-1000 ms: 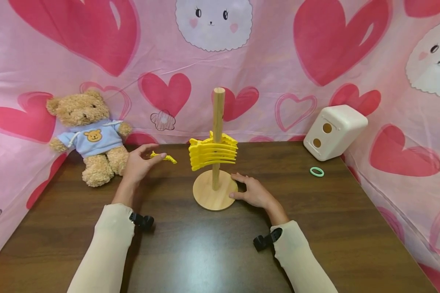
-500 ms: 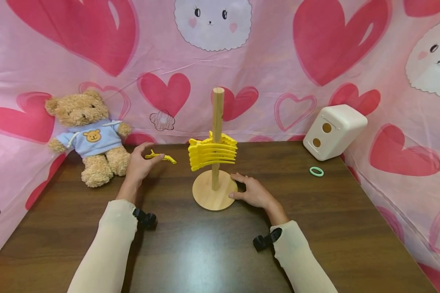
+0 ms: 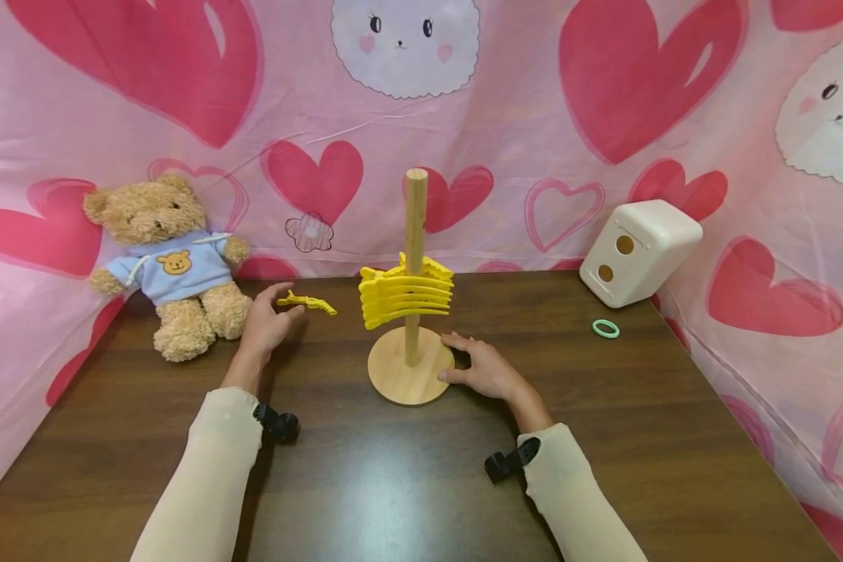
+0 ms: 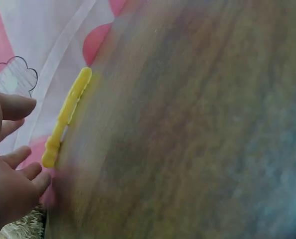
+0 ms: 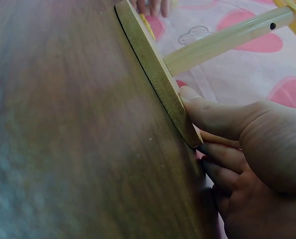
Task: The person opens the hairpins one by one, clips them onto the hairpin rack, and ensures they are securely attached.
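Note:
A yellow alligator hair clip (image 3: 309, 302) lies on the table in front of my left hand (image 3: 265, 320). In the left wrist view the clip (image 4: 68, 117) shows a small gap from the spread thumb and fingers, which hold nothing. A wooden stand (image 3: 411, 378) with a round base and upright pole is at the middle. My right hand (image 3: 488, 369) grips the right edge of its base; in the right wrist view the thumb is on the top face and the fingers are at the rim. Several yellow hair clips (image 3: 406, 295) sit side by side on the pole.
A teddy bear (image 3: 176, 265) in a blue hoodie sits at the back left. On the right are a white box (image 3: 639, 254) with two round holes and a mint-green ring (image 3: 606, 329). A pink heart-print cloth (image 3: 520, 117) hangs behind the table.
My left hand has drawn back slightly, so its thumb and fingers uncover more of the loose hair clip. My right hand stays at the stand's base.

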Motion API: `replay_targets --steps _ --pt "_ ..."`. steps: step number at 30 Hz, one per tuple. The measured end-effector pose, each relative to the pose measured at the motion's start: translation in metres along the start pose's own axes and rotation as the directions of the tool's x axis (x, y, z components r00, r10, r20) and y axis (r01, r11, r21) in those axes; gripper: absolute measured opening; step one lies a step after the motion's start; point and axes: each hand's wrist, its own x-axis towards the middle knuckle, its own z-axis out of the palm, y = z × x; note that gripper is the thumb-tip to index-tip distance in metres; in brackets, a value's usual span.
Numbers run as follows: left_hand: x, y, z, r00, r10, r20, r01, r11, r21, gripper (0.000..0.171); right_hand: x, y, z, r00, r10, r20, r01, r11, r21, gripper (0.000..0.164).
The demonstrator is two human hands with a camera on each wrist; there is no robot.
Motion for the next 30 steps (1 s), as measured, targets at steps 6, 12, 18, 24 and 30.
replay_targets --steps 6,12,18,24,30 --pt "-0.0024 -0.0041 0.0035 0.998 -0.052 -0.017 0.052 0.999 0.002 0.053 -0.0011 0.0 0.0006 1.0 -0.007 0.001 0.007 1.0 -0.003 0.068" --pt "-0.0014 -0.0047 0.0029 0.996 -0.089 -0.02 0.09 0.994 0.055 0.056 -0.001 0.0005 0.0007 1.0 -0.015 0.0 0.015 1.0 -0.01 0.068" --pt "0.0007 -0.0026 -0.001 0.993 -0.11 0.041 0.104 0.985 0.139 0.061 -0.0023 0.0002 -0.0005 1.0 -0.029 -0.012 0.029 1.0 -0.012 0.068" --pt "0.0007 -0.0065 -0.0024 0.995 -0.067 0.068 0.053 0.979 0.195 0.049 -0.0024 0.0004 -0.0002 1.0 -0.027 -0.012 0.027 1.0 -0.006 0.068" --pt "-0.0007 -0.0089 -0.0035 0.997 -0.053 0.058 0.039 0.974 0.223 0.041 -0.0005 0.0016 -0.0001 1.0 -0.019 -0.003 0.019 1.0 -0.015 0.068"
